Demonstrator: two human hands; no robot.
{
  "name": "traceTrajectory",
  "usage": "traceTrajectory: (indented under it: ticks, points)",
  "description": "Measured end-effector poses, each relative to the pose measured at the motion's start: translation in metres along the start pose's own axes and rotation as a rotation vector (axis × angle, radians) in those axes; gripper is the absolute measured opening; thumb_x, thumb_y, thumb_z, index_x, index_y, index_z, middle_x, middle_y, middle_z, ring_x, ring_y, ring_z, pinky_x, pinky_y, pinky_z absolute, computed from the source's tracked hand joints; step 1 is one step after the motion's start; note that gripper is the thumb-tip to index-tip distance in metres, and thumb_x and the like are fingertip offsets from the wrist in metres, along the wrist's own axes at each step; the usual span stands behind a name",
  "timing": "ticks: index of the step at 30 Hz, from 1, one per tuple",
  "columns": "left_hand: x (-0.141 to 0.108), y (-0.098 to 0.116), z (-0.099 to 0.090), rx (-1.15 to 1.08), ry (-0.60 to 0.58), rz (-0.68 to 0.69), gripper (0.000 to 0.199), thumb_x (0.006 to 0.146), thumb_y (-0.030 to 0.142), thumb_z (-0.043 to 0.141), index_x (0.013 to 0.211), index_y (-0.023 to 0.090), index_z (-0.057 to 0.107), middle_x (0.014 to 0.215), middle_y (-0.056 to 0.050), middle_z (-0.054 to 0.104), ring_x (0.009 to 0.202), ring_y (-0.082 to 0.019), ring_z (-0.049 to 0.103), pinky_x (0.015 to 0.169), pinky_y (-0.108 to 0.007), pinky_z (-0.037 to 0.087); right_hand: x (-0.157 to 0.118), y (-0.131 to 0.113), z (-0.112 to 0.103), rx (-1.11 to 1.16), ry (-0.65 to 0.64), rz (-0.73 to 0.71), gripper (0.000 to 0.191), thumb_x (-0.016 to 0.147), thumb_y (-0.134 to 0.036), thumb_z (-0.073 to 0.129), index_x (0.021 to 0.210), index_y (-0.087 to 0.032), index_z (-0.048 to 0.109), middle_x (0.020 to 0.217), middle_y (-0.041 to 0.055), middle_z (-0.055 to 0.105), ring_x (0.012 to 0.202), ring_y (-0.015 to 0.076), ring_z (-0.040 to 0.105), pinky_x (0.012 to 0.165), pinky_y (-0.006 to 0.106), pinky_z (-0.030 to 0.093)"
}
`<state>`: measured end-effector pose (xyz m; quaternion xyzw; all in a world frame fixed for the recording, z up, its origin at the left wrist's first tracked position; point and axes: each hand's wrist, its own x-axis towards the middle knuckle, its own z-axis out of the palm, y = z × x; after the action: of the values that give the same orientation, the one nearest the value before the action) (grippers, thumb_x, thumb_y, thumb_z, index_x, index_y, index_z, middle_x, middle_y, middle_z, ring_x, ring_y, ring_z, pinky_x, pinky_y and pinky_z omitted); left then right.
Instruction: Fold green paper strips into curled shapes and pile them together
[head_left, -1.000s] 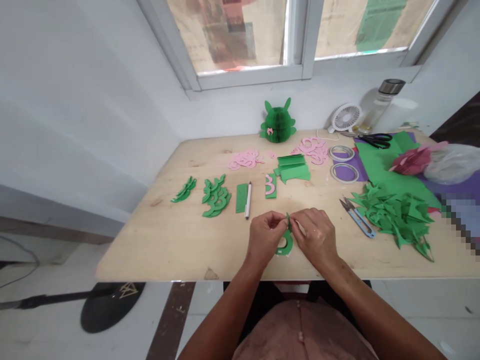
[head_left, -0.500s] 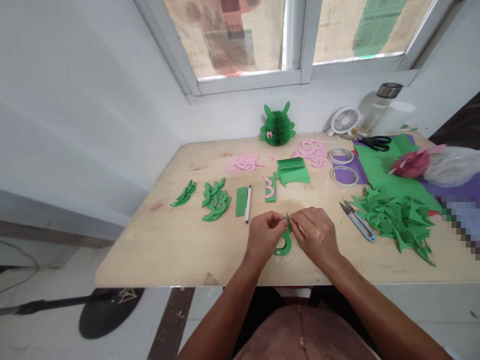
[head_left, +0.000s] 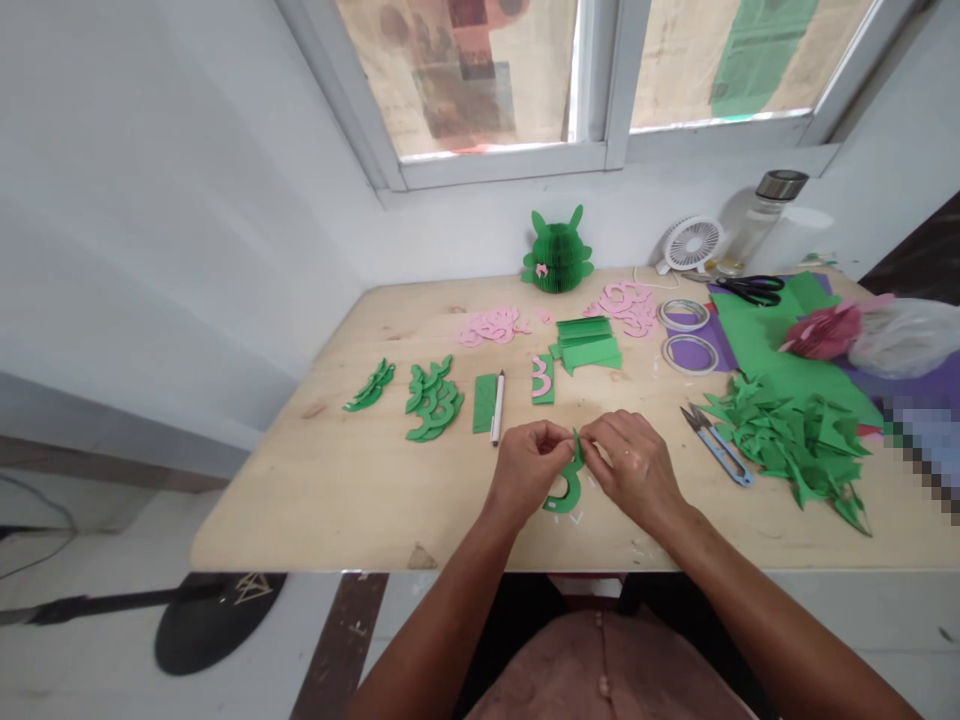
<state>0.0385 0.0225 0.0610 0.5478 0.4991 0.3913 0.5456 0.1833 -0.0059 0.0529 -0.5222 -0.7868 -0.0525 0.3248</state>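
Near the front of the table, my left hand (head_left: 531,462) and my right hand (head_left: 630,458) pinch a curved green paper cutout (head_left: 571,494) between their fingertips. Its upper end rises between the fingers, while its rounded lower part hangs below them with small white bits on it. The fingers hide part of the cutout. Left of my hands lie a white pen (head_left: 497,408) and a green paper rectangle (head_left: 484,403). Beyond them is a green card with a pink curved cutout (head_left: 542,380) on it. Blue thread snips (head_left: 720,448) lie to the right.
Green cutouts (head_left: 435,400) are piled at left, pink cutouts (head_left: 491,327) behind. Green scraps (head_left: 795,440), tape rolls (head_left: 690,354) and black scissors (head_left: 754,290) lie at right. A green honeycomb paper figure (head_left: 558,255), a small fan (head_left: 694,243) and a bottle (head_left: 761,220) stand by the wall.
Both hands keep their pinch on the green paper cutout, which has tilted slightly to the left at its lower end. The view has shifted slightly.
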Motion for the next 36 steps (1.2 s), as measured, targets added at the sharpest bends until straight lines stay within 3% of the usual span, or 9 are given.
traceTrajectory:
  ticks: [7,14,19,22,28,36]
  points:
    - [0.002,0.001,-0.004,-0.036,-0.046,-0.055,0.008,0.060,0.021,0.065,0.060,0.013,0.065,0.056,0.000,0.061,0.053,-0.010,0.053,0.051,-0.020,0.040,0.003,0.003,0.000,0.123,-0.030,0.068,0.011,0.082,-0.016,0.051,0.073,-0.018,0.057,0.069,0.0033,0.059,0.069,0.0171,0.052,0.066,0.030,0.038]
    - [0.006,0.001,-0.008,-0.103,-0.122,-0.118,0.009,0.060,0.022,0.066,0.061,0.013,0.065,0.055,0.001,0.059,0.051,-0.009,0.051,0.051,-0.021,0.039,0.006,0.010,-0.001,0.373,-0.186,0.244,0.008,0.081,-0.017,0.051,0.075,-0.020,0.056,0.070,0.0012,0.061,0.065,0.0142,0.054,0.061,0.026,0.041]
    - [0.008,0.002,-0.010,-0.127,-0.147,-0.154,0.010,0.060,0.023,0.066,0.062,0.013,0.063,0.056,0.000,0.059,0.050,-0.009,0.050,0.048,-0.021,0.038,0.008,0.013,-0.001,0.425,-0.205,0.271,0.009,0.083,-0.020,0.051,0.076,-0.019,0.057,0.071,0.0014,0.063,0.066,0.0139,0.055,0.061,0.026,0.042]
    - [0.007,0.004,-0.010,-0.135,-0.138,-0.155,0.010,0.060,0.023,0.066,0.061,0.013,0.063,0.055,0.000,0.059,0.051,-0.009,0.049,0.048,-0.021,0.038,0.008,0.011,-0.002,0.365,-0.171,0.219,0.011,0.084,-0.020,0.051,0.078,-0.019,0.059,0.072,0.0025,0.063,0.067,0.0147,0.056,0.063,0.027,0.042]
    - [0.008,0.007,-0.012,-0.156,-0.152,-0.158,0.008,0.060,0.020,0.065,0.059,0.013,0.063,0.055,0.000,0.059,0.052,-0.009,0.049,0.051,-0.021,0.038,0.009,0.005,-0.006,0.046,-0.061,-0.037,0.017,0.087,-0.021,0.050,0.076,-0.018,0.062,0.072,0.0053,0.064,0.071,0.0173,0.054,0.069,0.030,0.038]
    - [0.011,0.009,-0.013,-0.165,-0.176,-0.143,0.004,0.059,0.016,0.064,0.057,0.013,0.063,0.054,0.001,0.059,0.053,-0.008,0.049,0.054,-0.022,0.038,0.014,0.003,-0.010,-0.128,-0.071,-0.167,0.020,0.088,-0.017,0.048,0.072,-0.017,0.061,0.067,0.0042,0.060,0.068,0.0168,0.050,0.067,0.030,0.034]
